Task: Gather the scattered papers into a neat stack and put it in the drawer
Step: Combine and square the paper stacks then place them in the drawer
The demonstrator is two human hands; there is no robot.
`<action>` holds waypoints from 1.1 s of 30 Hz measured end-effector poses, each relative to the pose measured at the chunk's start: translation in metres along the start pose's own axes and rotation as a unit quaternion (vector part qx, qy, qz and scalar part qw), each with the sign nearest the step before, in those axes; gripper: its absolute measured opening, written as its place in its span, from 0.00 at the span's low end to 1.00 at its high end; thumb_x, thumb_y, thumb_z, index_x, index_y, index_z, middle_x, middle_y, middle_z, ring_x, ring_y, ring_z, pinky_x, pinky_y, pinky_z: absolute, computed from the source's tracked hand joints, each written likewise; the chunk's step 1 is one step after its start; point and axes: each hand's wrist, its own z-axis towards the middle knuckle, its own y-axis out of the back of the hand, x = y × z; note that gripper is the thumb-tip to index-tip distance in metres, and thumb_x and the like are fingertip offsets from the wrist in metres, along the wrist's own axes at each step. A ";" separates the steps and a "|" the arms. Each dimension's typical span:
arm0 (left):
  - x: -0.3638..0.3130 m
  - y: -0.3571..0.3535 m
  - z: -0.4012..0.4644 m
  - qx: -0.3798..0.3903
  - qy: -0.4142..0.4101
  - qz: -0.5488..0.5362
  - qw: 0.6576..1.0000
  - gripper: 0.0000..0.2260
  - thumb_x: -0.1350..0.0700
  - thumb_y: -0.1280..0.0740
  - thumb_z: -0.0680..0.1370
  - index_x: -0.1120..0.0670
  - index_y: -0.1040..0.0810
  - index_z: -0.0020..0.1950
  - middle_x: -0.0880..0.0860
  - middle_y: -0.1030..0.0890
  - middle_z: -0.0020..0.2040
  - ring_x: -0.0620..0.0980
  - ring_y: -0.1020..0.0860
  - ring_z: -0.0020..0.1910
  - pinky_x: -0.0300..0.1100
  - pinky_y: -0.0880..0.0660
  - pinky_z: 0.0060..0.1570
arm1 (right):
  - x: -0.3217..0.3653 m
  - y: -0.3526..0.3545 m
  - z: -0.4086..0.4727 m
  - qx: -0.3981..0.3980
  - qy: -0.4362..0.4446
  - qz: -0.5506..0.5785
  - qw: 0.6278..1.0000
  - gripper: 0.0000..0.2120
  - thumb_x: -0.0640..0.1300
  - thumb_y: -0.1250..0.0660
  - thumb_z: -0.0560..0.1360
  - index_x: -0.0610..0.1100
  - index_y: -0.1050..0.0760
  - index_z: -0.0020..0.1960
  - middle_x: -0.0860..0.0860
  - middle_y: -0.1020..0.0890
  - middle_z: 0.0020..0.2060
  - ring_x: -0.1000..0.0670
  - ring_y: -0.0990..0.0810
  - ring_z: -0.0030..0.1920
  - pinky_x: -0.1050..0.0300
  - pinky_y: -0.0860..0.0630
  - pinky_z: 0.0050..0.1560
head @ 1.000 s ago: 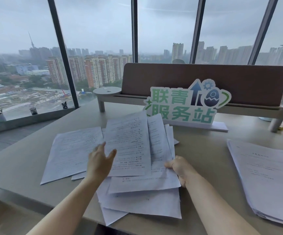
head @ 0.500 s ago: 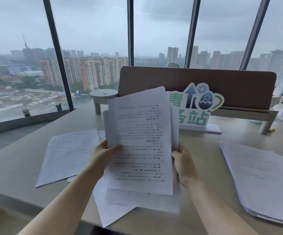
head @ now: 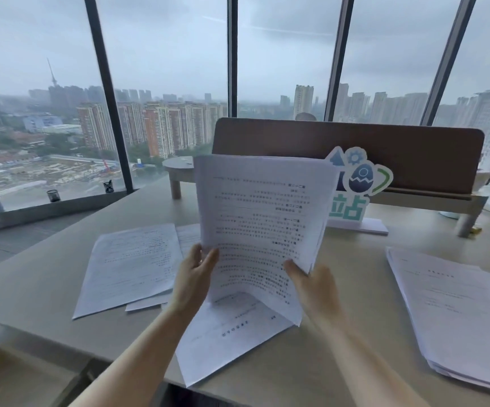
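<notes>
A bundle of printed white papers stands nearly upright above the desk, its lower edge curling toward me. My left hand pinches its left edge and my right hand grips its lower right side. One loose sheet lies flat under the bundle at the desk's front edge. Two more loose sheets lie to the left, overlapping. No drawer shows in this view.
A thick separate pile of papers lies on the right of the beige desk. Behind stand a green-and-white sign and a brown divider panel on a wooden riser. Pen cups sit on the window sill at left.
Both hands gathered the spread sheets from the desk and raised them upright as one bundle. One sheet stayed lying at the front edge.
</notes>
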 end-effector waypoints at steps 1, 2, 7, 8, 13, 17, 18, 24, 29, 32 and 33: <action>0.007 0.004 -0.001 0.009 0.009 0.021 1.000 0.19 0.46 0.35 0.74 0.55 0.23 0.60 0.53 0.17 0.54 0.52 0.19 0.53 0.54 0.24 0.57 | -0.005 0.000 0.000 -0.006 -0.002 -0.010 1.000 0.12 0.47 0.34 0.79 0.45 0.22 0.61 0.56 0.16 0.47 0.58 0.18 0.45 0.70 0.24 0.36; 0.014 0.010 0.000 0.007 0.017 0.050 0.999 0.18 0.49 0.35 0.76 0.55 0.24 0.63 0.54 0.18 0.57 0.51 0.20 0.55 0.51 0.24 0.58 | -0.007 0.002 -0.001 -0.013 -0.002 -0.012 1.000 0.12 0.47 0.36 0.80 0.44 0.21 0.60 0.56 0.16 0.46 0.58 0.18 0.44 0.68 0.24 0.37; 0.046 0.054 0.016 -0.033 0.053 0.364 0.929 0.23 0.56 0.33 0.75 0.52 0.29 0.71 0.53 0.25 0.68 0.54 0.28 0.67 0.48 0.32 0.64 | 0.001 0.018 0.010 -0.041 -0.036 -0.012 0.998 0.14 0.45 0.37 0.81 0.37 0.19 0.45 0.40 0.16 0.39 0.42 0.18 0.38 0.55 0.27 0.37; 0.051 0.064 0.020 -0.010 0.079 0.406 0.910 0.27 0.53 0.32 0.74 0.52 0.31 0.72 0.53 0.28 0.70 0.55 0.31 0.69 0.48 0.33 0.66 | 0.001 0.021 0.013 -0.038 -0.046 -0.015 0.998 0.14 0.45 0.37 0.80 0.37 0.18 0.45 0.41 0.18 0.37 0.43 0.20 0.36 0.55 0.28 0.36; 0.065 0.094 0.034 0.071 0.123 0.505 0.851 0.33 0.46 0.33 0.70 0.51 0.35 0.74 0.54 0.30 0.72 0.55 0.33 0.71 0.46 0.36 0.69 | -0.019 0.034 0.022 -0.038 -0.112 0.007 0.993 0.07 0.41 0.34 0.78 0.46 0.18 0.43 0.48 0.15 0.43 0.47 0.17 0.43 0.56 0.22 0.41; 0.067 0.102 0.047 0.099 0.083 0.566 0.814 0.32 0.40 0.33 0.71 0.47 0.34 0.74 0.53 0.25 0.68 0.55 0.27 0.66 0.46 0.30 0.63 | -0.037 0.040 0.025 -0.030 -0.160 0.020 0.986 0.05 0.42 0.33 0.78 0.44 0.18 0.49 0.47 0.15 0.45 0.43 0.16 0.45 0.47 0.19 0.48; 0.064 0.102 0.049 0.115 0.061 0.600 0.790 0.30 0.38 0.35 0.73 0.46 0.33 0.73 0.53 0.23 0.66 0.55 0.26 0.64 0.46 0.29 0.61 | -0.041 0.041 0.025 -0.031 -0.168 0.033 0.985 0.05 0.41 0.34 0.78 0.43 0.19 0.50 0.46 0.15 0.45 0.43 0.16 0.46 0.48 0.19 0.46; 0.058 0.099 0.053 0.174 -0.053 0.711 0.680 0.11 0.52 0.42 0.78 0.51 0.27 0.59 0.56 0.19 0.54 0.57 0.20 0.51 0.45 0.26 0.44 | -0.058 0.041 0.027 -0.050 -0.196 0.066 0.977 0.07 0.40 0.34 0.79 0.47 0.20 0.44 0.45 0.15 0.46 0.42 0.17 0.47 0.42 0.21 0.55; 0.064 0.107 0.059 0.162 -0.052 0.699 0.695 0.19 0.65 0.44 0.74 0.51 0.28 0.63 0.54 0.20 0.55 0.57 0.21 0.53 0.47 0.25 0.50 | -0.063 0.041 0.028 -0.056 -0.207 0.085 0.973 0.05 0.41 0.34 0.78 0.44 0.19 0.47 0.44 0.15 0.47 0.40 0.16 0.48 0.38 0.21 0.56; 0.068 0.116 0.065 0.124 -0.052 0.676 0.725 0.19 0.65 0.44 0.74 0.48 0.25 0.58 0.54 0.19 0.54 0.56 0.20 0.54 0.47 0.24 0.53 | -0.063 0.043 0.028 -0.058 -0.213 0.100 0.970 0.05 0.40 0.34 0.79 0.42 0.20 0.49 0.42 0.15 0.48 0.39 0.16 0.48 0.39 0.20 0.55; 0.067 0.116 0.065 0.104 -0.054 0.673 0.731 0.18 0.64 0.44 0.74 0.47 0.23 0.56 0.54 0.18 0.53 0.56 0.20 0.52 0.46 0.23 0.52 | -0.063 0.043 0.028 -0.055 -0.213 0.103 0.970 0.05 0.40 0.35 0.79 0.42 0.20 0.49 0.42 0.15 0.48 0.39 0.17 0.48 0.40 0.20 0.54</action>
